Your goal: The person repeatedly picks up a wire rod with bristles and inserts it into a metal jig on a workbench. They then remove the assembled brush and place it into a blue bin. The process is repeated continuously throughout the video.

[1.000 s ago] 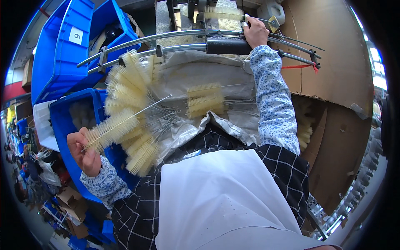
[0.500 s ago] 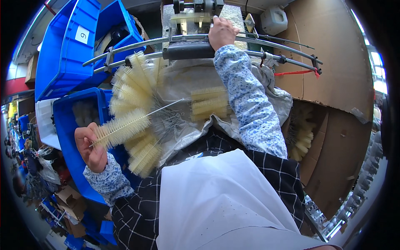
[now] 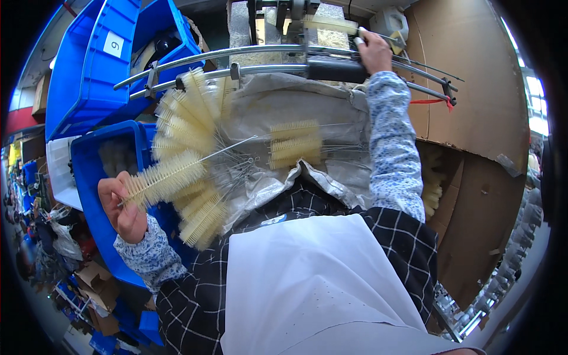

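My left hand [image 3: 123,204] pinches the bristle tip of a cream bottle brush [image 3: 168,176], whose twisted wire handle points up and to the right. My right hand [image 3: 376,52] is curled at the right end of the sliding carriage, beside its dark roller-shaped bar [image 3: 337,69]. Another pale brush [image 3: 331,23] lies across the machine just beyond that hand; whether the fingertips touch it I cannot tell. Fanned brushes [image 3: 186,121] are heaped beside my left hand, wires toward the middle. Several more brushes [image 3: 294,142] lie on the whitish sheet [image 3: 248,109] between my arms.
Two metal rails [image 3: 254,70] cross in front of me, with a red ribbon [image 3: 429,101] at the right end. Blue bins [image 3: 94,77] stand at the left. A cardboard box [image 3: 467,77] at the right holds more brushes. A white jug [image 3: 390,23] stands at the back.
My right hand and the carriage with its dark bar have slid right along the rails. The pale brush on the machine has shifted right too. My left hand still holds its brush, nearly in place.
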The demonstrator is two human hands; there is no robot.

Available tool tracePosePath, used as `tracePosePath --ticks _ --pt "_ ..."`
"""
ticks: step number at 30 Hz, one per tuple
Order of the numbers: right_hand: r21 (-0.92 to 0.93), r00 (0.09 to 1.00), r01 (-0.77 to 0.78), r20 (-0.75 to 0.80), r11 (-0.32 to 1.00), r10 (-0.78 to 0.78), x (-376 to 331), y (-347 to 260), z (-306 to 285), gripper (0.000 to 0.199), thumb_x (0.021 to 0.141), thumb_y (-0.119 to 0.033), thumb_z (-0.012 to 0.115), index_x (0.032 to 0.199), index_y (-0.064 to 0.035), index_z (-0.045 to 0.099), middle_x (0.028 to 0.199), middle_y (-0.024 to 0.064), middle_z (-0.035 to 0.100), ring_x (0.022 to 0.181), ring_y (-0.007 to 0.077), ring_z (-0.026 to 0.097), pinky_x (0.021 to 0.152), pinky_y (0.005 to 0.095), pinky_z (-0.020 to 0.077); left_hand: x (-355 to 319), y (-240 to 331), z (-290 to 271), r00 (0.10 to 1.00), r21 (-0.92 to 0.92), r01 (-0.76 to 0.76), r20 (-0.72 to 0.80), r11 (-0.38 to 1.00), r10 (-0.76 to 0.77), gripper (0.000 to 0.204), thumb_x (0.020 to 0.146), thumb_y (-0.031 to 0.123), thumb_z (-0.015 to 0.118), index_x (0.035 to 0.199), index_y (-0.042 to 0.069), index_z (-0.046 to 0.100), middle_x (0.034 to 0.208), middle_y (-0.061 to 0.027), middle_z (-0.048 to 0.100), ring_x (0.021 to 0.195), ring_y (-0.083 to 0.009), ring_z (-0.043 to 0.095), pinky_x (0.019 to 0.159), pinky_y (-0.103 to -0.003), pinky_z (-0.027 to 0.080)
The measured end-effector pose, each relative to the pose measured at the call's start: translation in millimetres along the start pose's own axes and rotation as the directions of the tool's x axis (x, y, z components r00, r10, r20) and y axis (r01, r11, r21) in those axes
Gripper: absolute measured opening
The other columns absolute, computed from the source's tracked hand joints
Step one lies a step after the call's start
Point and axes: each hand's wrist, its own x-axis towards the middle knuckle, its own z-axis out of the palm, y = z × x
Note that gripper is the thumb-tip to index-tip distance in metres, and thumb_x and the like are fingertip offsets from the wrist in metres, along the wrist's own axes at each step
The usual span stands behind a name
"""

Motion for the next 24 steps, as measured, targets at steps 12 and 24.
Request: tracePosePath --ticks 12,24 --pt "0.116 0.933 0.101 0.333 0.988 -0.135 27 74 -65 0.024 0.085 -0.014 0.045 0.105 -0.0074 0.056 0.095 0.0118 0.059 0.09 0.022 0.056 0.077 0.0293 0.0427 28 -11 15 0.952 -0.134 0.204 0.257 0.97 -0.165 0.028 0.072 0.017 0.047 0.094 0.004 0.035 0.069 -0.0055 0.042 0.053 -0.0101 0.044 0.047 -0.021 0.036" --pt "0.84 0.595 -0.357 0.542 0.41 -0.594 -134 -158 -103 0.034 0.077 -0.01 0.059 0.11 -0.0041 0.051 0.105 0.0111 0.055 0.098 0.0219 0.053 0.084 0.0326 0.044 36 -54 113 0.829 -0.116 0.3 0.524 0.947 -0.198 0.028 0.082 0.004 0.045 0.108 0.006 0.034 0.087 -0.0099 0.049 0.084 -0.016 0.054 0.072 -0.027 0.048"
